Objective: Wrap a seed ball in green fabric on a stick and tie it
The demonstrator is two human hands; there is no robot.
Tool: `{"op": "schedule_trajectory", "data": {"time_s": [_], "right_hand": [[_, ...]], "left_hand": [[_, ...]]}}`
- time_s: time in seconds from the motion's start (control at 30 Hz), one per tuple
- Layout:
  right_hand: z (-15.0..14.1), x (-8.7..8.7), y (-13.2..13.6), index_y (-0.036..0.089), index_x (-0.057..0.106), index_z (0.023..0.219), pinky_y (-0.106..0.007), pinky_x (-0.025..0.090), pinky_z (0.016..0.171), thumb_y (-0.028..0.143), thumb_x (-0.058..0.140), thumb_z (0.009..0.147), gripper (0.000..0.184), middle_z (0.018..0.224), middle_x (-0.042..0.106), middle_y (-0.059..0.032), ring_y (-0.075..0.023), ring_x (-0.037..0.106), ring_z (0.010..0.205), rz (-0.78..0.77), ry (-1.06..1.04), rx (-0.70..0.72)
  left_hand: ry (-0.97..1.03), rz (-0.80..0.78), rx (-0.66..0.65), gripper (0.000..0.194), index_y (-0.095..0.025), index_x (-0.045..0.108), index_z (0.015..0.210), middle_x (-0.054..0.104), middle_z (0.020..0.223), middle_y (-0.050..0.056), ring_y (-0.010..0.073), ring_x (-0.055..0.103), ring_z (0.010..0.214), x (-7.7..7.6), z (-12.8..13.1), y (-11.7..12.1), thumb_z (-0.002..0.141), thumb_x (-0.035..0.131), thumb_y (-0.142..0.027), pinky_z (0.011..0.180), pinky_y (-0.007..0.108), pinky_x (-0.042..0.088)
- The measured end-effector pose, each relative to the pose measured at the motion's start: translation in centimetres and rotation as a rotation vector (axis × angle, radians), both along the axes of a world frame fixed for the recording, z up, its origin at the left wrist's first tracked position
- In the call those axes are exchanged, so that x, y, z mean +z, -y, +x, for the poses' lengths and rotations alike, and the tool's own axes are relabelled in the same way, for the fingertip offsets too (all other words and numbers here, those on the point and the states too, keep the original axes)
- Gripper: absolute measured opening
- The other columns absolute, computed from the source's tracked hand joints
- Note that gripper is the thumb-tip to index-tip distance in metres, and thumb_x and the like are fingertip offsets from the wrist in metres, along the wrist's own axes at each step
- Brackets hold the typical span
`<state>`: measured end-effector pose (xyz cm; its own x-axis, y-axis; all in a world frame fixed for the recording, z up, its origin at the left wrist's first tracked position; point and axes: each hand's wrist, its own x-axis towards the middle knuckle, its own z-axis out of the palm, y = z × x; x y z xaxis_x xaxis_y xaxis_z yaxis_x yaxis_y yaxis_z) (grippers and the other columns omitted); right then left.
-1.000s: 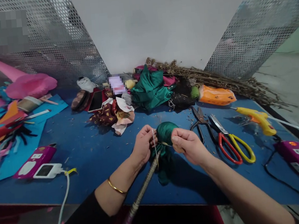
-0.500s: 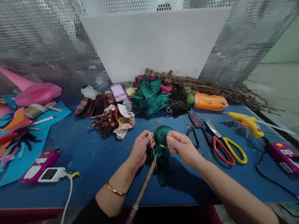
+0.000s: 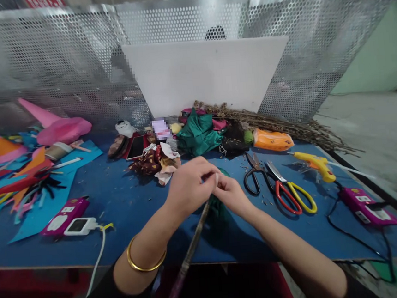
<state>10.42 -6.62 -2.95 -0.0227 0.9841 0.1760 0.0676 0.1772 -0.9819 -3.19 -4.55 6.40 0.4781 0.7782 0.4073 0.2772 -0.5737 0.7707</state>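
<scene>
Over the middle of the blue table (image 3: 127, 206), my left hand (image 3: 189, 184) is closed and reaches across the top of a green fabric bundle (image 3: 219, 209). It pinches a thin pale thread (image 3: 216, 179) there. My right hand (image 3: 230, 193) is closed right beside it, fingertips touching the left hand, on the same bundle and thread. The bundle sits on the end of a long wrapped stick (image 3: 189, 256) that runs down toward me. My hands hide most of the bundle.
Black scissors (image 3: 253, 176) and red-and-yellow scissors (image 3: 291, 192) lie just right of my hands, then a yellow glue gun (image 3: 313, 163) and a pink device (image 3: 366, 201). Fabric scraps (image 3: 199, 132), a phone (image 3: 136, 146) and dry twigs (image 3: 287, 125) lie behind. Felt pieces (image 3: 21, 183) and pink-white devices (image 3: 69, 218) lie left.
My hands have come together: the left hand moved right over the top of the green bundle, covering it, and the right hand closed in. The camera tilted up, showing more mesh wall.
</scene>
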Motion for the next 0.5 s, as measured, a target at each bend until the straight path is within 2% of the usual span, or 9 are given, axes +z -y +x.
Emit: {"op": "schedule_trajectory", "data": {"time_s": [0.07, 0.1, 0.13, 0.17, 0.2, 0.23, 0.3, 0.4, 0.5], "right_hand": [[-0.1, -0.1, 0.0, 0.02, 0.05, 0.06, -0.023, 0.034, 0.053, 0.032, 0.064, 0.072, 0.022, 0.061, 0.048, 0.0031, -0.0113, 0.043, 0.059, 0.034, -0.085, -0.034], [-0.1, -0.2, 0.0, 0.021, 0.05, 0.06, -0.023, 0.034, 0.052, 0.033, 0.064, 0.073, 0.022, 0.06, 0.048, 0.0032, -0.0113, 0.042, 0.058, 0.021, -0.128, -0.051], [-0.1, -0.3, 0.0, 0.021, 0.049, 0.06, -0.023, 0.032, 0.048, 0.036, 0.062, 0.074, 0.025, 0.056, 0.045, 0.0042, -0.0105, 0.04, 0.053, -0.022, -0.175, -0.062], [0.0, -0.4, 0.0, 0.021, 0.047, 0.06, -0.022, 0.029, 0.043, 0.04, 0.06, 0.077, 0.028, 0.052, 0.039, 0.0058, -0.0093, 0.035, 0.048, -0.085, -0.227, -0.064], [0.0, -0.4, 0.0, 0.021, 0.045, 0.061, -0.022, 0.024, 0.04, 0.044, 0.058, 0.079, 0.031, 0.049, 0.034, 0.0074, -0.008, 0.029, 0.043, -0.151, -0.28, -0.062], [0.1, -0.5, 0.1, 0.021, 0.043, 0.061, -0.021, 0.02, 0.038, 0.046, 0.056, 0.08, 0.034, 0.048, 0.03, 0.0087, -0.0069, 0.024, 0.041, -0.209, -0.336, -0.057], [0.2, -0.6, 0.2, 0.021, 0.042, 0.062, -0.02, 0.017, 0.036, 0.049, 0.059, 0.079, 0.036, 0.047, 0.026, 0.0103, -0.0052, 0.019, 0.039, -0.281, -0.444, -0.05], [0.3, -0.6, 0.3, 0.02, 0.043, 0.062, -0.019, 0.019, 0.036, 0.048, 0.061, 0.078, 0.037, 0.047, 0.026, 0.0106, -0.0043, 0.02, 0.038, -0.269, -0.509, -0.036], [0.3, -0.6, 0.4, 0.02, 0.045, 0.062, -0.018, 0.02, 0.036, 0.048, 0.061, 0.078, 0.036, 0.047, 0.026, 0.0107, -0.0041, 0.02, 0.038, -0.266, -0.536, -0.025]], "left_hand": [[0.031, -0.134, -0.245, 0.028, -0.024, 0.075, 0.088, 0.067, 0.078, 0.004, 0.0195, 0.058, 0.074, 0.4, 0.7, 0.4, 0.071, 0.059, -0.007, 0.07, 0.029, 0.043], [0.092, -0.214, -0.307, 0.036, -0.025, 0.072, 0.101, 0.068, 0.084, 0.004, 0.0199, 0.059, 0.076, 0.1, 0.9, 0.4, 0.071, 0.06, -0.008, 0.072, 0.029, 0.044], [0.169, -0.282, -0.293, 0.045, -0.026, 0.066, 0.113, 0.068, 0.091, 0.004, 0.0199, 0.06, 0.079, -0.5, 0.9, 0.2, 0.072, 0.06, -0.009, 0.074, 0.03, 0.045], [0.271, -0.297, -0.193, 0.049, -0.027, 0.061, 0.119, 0.068, 0.093, 0.004, 0.019, 0.06, 0.079, -1.3, 0.8, -0.2, 0.074, 0.058, -0.01, 0.075, 0.029, 0.045], [0.311, -0.285, -0.081, 0.043, -0.027, 0.063, 0.116, 0.067, 0.091, 0.003, 0.0175, 0.059, 0.076, -2.4, 0.7, -0.6, 0.077, 0.056, -0.012, 0.073, 0.028, 0.045], [0.266, -0.277, -0.003, 0.032, -0.025, 0.068, 0.105, 0.067, 0.086, 0.003, 0.017, 0.058, 0.074, -3.6, 0.4, -1.0, 0.078, 0.055, -0.013, 0.072, 0.028, 0.044], [0.074, -0.258, -0.017, 0.016, -0.022, 0.073, 0.079, 0.067, 0.076, 0.003, 0.0179, 0.058, 0.074, -6.1, -0.1, -1.7, 0.075, 0.06, -0.014, 0.072, 0.027, 0.043], [-0.003, -0.191, -0.07, 0.017, -0.024, 0.073, 0.081, 0.068, 0.083, 0.004, 0.019, 0.059, 0.081, -8.6, -0.5, -1.7, 0.075, 0.061, -0.014, 0.078, 0.029, 0.043], [0.021, -0.176, -0.043, 0.014, -0.025, 0.074, 0.082, 0.068, 0.086, 0.004, 0.0185, 0.06, 0.082, -9.4, -0.4, -1.0, 0.076, 0.062, -0.019, 0.078, 0.028, 0.043]]}}
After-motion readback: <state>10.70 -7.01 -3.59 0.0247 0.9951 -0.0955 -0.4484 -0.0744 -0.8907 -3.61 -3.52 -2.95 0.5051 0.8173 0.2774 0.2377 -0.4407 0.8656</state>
